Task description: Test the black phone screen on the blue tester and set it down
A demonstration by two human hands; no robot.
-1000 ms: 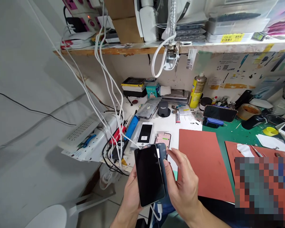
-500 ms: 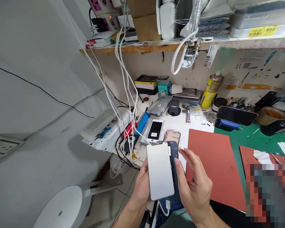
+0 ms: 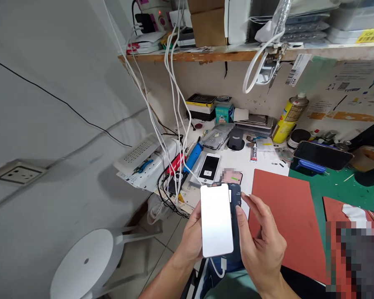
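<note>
My left hand (image 3: 190, 236) is closed around the left side of a phone-sized panel (image 3: 217, 222), whose bright silvery face is turned up. Behind and to the right of the panel lies a dark flat device (image 3: 236, 226), partly covered by it. The thumb of my right hand (image 3: 262, 236) rests at the dark device's right edge, and its fingers curl near the upper right corner. A white cable plug (image 3: 223, 264) hangs just below the device. Beyond my hands, a white phone (image 3: 209, 168) and a phone with a pink screen (image 3: 233, 177) lie on the table.
A red-brown mat (image 3: 286, 220) is right of my hands, partly over a green mat (image 3: 318, 187). White cables (image 3: 174, 83) hang from the shelf (image 3: 237, 54). A yellow spray can (image 3: 289, 118) stands at the back. A round white stool (image 3: 84, 265) is lower left.
The view has shifted, so the scene sits further right. The panel's face now looks brighter and is tilted slightly differently. Both hands keep nearly the same hold.
</note>
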